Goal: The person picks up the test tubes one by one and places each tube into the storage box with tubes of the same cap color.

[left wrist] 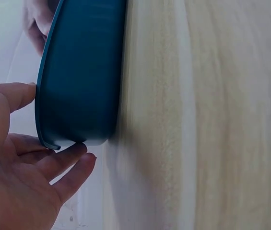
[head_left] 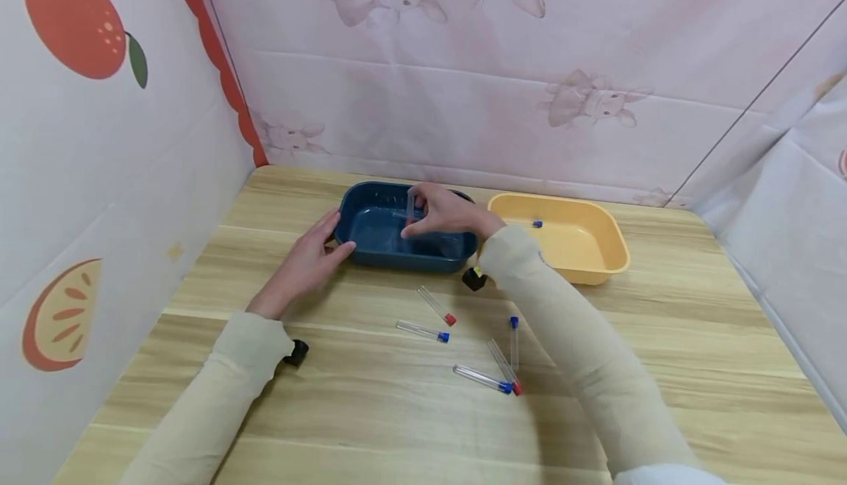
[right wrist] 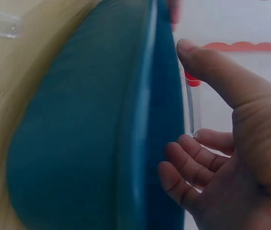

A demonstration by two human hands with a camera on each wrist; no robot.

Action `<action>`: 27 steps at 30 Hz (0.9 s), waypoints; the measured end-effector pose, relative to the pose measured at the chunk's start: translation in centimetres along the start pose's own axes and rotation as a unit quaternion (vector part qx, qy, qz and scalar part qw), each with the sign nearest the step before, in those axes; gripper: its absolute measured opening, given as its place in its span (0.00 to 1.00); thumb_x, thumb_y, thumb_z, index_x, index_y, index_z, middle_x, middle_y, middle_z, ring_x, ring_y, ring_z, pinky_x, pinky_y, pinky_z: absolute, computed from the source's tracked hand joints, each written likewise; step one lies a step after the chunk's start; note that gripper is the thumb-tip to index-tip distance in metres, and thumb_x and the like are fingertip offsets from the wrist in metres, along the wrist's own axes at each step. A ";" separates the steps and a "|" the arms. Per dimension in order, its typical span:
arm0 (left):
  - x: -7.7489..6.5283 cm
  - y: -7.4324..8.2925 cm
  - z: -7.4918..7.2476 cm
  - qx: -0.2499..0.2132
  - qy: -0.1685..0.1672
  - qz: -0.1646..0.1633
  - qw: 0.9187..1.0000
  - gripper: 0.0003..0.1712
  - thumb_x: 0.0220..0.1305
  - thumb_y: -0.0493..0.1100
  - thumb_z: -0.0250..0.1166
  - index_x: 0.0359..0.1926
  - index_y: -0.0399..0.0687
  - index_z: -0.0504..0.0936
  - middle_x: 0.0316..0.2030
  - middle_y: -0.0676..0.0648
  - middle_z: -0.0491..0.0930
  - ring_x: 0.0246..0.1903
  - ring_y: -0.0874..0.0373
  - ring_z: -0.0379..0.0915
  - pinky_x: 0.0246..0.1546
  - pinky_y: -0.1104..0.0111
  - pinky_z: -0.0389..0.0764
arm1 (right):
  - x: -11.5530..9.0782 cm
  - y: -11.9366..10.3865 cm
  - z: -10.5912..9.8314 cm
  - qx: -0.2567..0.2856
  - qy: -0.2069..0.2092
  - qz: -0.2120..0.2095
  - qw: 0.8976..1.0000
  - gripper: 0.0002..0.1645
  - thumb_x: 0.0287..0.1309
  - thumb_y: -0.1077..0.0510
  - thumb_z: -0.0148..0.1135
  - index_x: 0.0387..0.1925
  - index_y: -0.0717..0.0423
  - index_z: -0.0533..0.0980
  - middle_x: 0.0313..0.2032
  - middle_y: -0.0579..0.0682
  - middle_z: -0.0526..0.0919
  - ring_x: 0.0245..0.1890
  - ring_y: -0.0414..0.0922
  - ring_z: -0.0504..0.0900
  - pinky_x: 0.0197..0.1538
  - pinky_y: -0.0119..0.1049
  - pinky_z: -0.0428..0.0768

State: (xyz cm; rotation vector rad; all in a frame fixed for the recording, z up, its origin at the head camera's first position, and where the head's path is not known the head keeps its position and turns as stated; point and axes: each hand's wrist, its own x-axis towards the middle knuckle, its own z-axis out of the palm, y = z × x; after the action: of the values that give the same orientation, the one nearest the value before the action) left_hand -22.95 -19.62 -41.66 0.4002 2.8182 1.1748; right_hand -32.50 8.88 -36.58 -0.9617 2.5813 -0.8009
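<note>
A dark blue plastic basin [head_left: 406, 259] stands near the back of the table. My left hand [head_left: 307, 253] holds its left end, thumb on the rim at the front corner and fingers along the outer wall, as the left wrist view shows. Over the basin's opening, my right hand [head_left: 450, 212] pinches a clear test tube [head_left: 410, 207] with a red cap between thumb and fingers. The tube stands near upright, its red cap [head_left: 409, 222] toward the basin. In the right wrist view the thumb partly covers the cap [right wrist: 193, 80].
A yellow basin [head_left: 595, 273] stands right of the blue one, with a blue cap [head_left: 537, 224] visible inside. Several capped test tubes lie in front of the basins, among them a red-capped tube [head_left: 437, 306] and a blue-capped tube [head_left: 420, 331]. Printed cloth walls [head_left: 423, 103] border the table.
</note>
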 end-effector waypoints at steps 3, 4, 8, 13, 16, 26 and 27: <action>-0.1 0.0 0.0 0.003 0.002 -0.006 1.000 0.46 0.79 0.59 0.54 0.82 0.40 0.47 0.82 0.39 0.44 0.77 0.39 0.50 0.72 0.46 0.63 | 1.0 -0.2 0.6 -0.015 -0.013 0.008 1.000 0.54 0.58 0.44 0.76 0.75 0.65 0.61 0.59 0.60 0.75 0.53 0.51 0.75 0.58 0.43 0.78; -0.1 0.0 0.0 0.004 0.002 -0.007 1.000 0.46 0.79 0.60 0.54 0.82 0.40 0.46 0.82 0.39 0.44 0.77 0.40 0.49 0.72 0.46 0.63 | 1.3 -0.4 0.8 -0.020 -0.017 0.012 1.000 0.55 0.58 0.43 0.76 0.76 0.64 0.61 0.60 0.60 0.75 0.54 0.51 0.76 0.59 0.44 0.78; 0.0 0.0 -0.1 0.005 -0.002 -0.011 1.000 0.46 0.79 0.59 0.54 0.82 0.40 0.45 0.82 0.39 0.43 0.78 0.40 0.47 0.72 0.47 0.62 | 2.4 -0.8 1.3 -0.041 -0.027 0.025 0.998 0.56 0.58 0.39 0.76 0.76 0.61 0.60 0.61 0.58 0.75 0.57 0.50 0.76 0.60 0.44 0.78; 0.1 0.0 -0.3 -0.002 -0.004 -0.016 1.000 0.45 0.80 0.55 0.55 0.83 0.41 0.44 0.82 0.40 0.42 0.78 0.40 0.49 0.72 0.46 0.63 | 3.6 -0.7 1.9 -0.039 -0.034 0.031 0.998 0.56 0.59 0.40 0.75 0.77 0.61 0.59 0.56 0.57 0.77 0.50 0.49 0.76 0.53 0.42 0.79; 0.1 0.0 -0.2 -0.007 -0.002 -0.015 1.000 0.44 0.80 0.54 0.55 0.83 0.41 0.45 0.82 0.41 0.42 0.77 0.39 0.50 0.71 0.46 0.63 | 4.0 -0.7 2.4 -0.032 -0.037 0.033 0.998 0.56 0.59 0.41 0.75 0.77 0.62 0.58 0.52 0.56 0.78 0.48 0.48 0.77 0.50 0.40 0.80; 0.2 -0.1 0.3 -0.014 -0.002 -0.013 1.000 0.44 0.80 0.53 0.56 0.82 0.41 0.46 0.82 0.41 0.43 0.76 0.39 0.53 0.71 0.48 0.65 | 5.0 -0.4 4.3 -0.009 -0.064 0.053 0.996 0.57 0.61 0.42 0.74 0.78 0.63 0.56 0.32 0.49 0.79 0.31 0.44 0.77 0.36 0.33 0.75; 0.2 -0.1 0.3 -0.013 -0.001 -0.013 1.000 0.44 0.80 0.53 0.56 0.82 0.40 0.46 0.82 0.41 0.43 0.76 0.39 0.53 0.71 0.48 0.65 | 5.0 -0.4 4.4 -0.009 -0.065 0.055 0.996 0.57 0.61 0.42 0.74 0.78 0.63 0.56 0.32 0.50 0.80 0.31 0.44 0.78 0.37 0.33 0.76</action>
State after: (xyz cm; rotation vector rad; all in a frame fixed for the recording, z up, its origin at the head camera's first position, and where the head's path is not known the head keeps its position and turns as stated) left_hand -23.13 -19.42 -41.91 0.3621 2.7946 1.2036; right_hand -34.18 3.51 -40.22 -0.8384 2.5086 -0.6640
